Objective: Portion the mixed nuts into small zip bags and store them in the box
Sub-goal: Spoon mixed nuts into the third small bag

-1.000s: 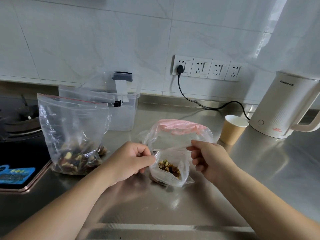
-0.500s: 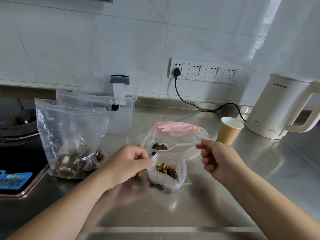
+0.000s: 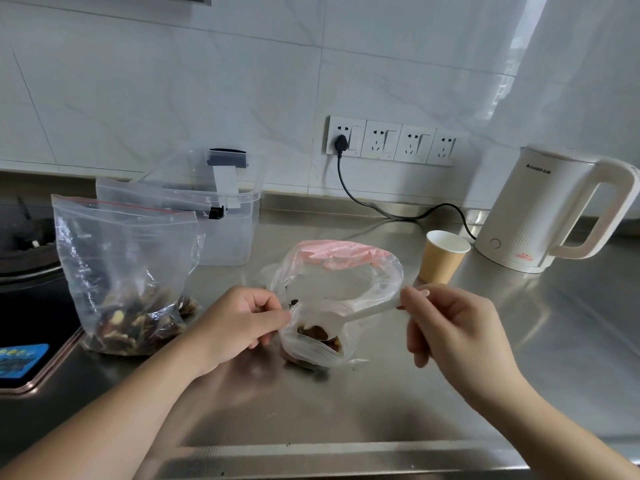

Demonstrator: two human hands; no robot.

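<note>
Plastic spoon (image 3: 360, 313) tipping nuts into small zip bag (image 3: 313, 341)

Left fingers (image 3: 266, 310) pinch its rim, right fingers (image 3: 415, 294) pinch the handle; if the mouth sags, nuts could scatter across the worktop (image 3: 381, 410).

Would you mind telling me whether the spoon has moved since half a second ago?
Yes. The spoon has tipped down: its bowl, earlier above the small bag, now sits inside the bag's mouth. The right hand holds its handle.
</note>
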